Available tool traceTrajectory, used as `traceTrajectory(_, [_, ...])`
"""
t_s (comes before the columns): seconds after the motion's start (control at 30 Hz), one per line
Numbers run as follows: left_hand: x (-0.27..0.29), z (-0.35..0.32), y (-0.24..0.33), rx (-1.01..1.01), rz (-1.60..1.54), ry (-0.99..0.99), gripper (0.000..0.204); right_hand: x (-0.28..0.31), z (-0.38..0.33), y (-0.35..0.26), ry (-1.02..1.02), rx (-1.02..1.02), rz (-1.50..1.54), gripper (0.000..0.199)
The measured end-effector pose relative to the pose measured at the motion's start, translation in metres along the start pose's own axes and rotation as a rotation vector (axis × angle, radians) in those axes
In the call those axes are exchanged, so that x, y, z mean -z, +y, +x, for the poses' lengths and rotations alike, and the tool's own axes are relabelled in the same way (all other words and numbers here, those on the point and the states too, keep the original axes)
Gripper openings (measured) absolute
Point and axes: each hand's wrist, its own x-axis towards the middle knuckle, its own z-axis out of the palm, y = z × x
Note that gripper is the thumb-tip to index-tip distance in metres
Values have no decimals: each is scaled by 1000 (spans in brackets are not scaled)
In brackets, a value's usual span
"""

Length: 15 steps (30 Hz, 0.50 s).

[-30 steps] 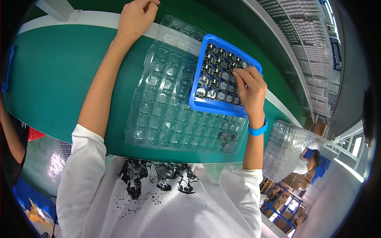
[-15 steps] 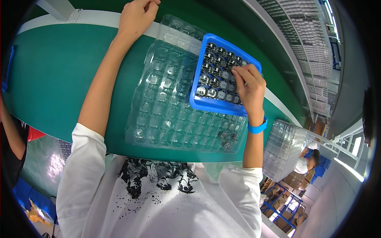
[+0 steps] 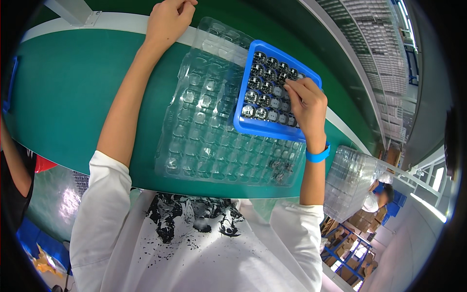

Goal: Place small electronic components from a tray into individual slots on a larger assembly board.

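My right hand [image 3: 307, 100], with a blue band [image 3: 318, 155] on its wrist, reaches over a blue tray [image 3: 262, 130]. Its thumb and fingertips are pinched together at one of the small round black parts; the fingers partly hide it. Several rows of these round parts [image 3: 252, 97] fill the tray, some shiny black and some with grey faces [image 3: 276, 103]. The tray rests on a clear plastic blister sheet [image 3: 194, 131] full of moulded pockets. My left hand [image 3: 170, 20] lies beyond the white table edge, fingers curled, partly cut off by the picture's top; anything inside it is hidden.
A few small dark parts [image 3: 280, 168] lie at the sheet's near right corner. The green table [image 3: 78, 87] has a white rim [image 3: 121, 22]. Stacked clear trays [image 3: 348, 182] stand at right. Another person's arm [image 3: 17, 168] shows at left; a further person [image 3: 377, 197] is at far right.
The view has shifted very slightly. My right hand stays pinched at the same spot over the tray, and my left hand keeps its place.
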Motion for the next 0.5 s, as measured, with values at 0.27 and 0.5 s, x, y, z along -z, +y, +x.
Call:
traceTrajectory(0.27, [1,1,-2,1,12,-10,22,7,-6,-1,148,-105,151,10])
traceTrajectory(0.5, [0,1,0,-1,17,-9,22,8,-16,20,48,-86,78,9])
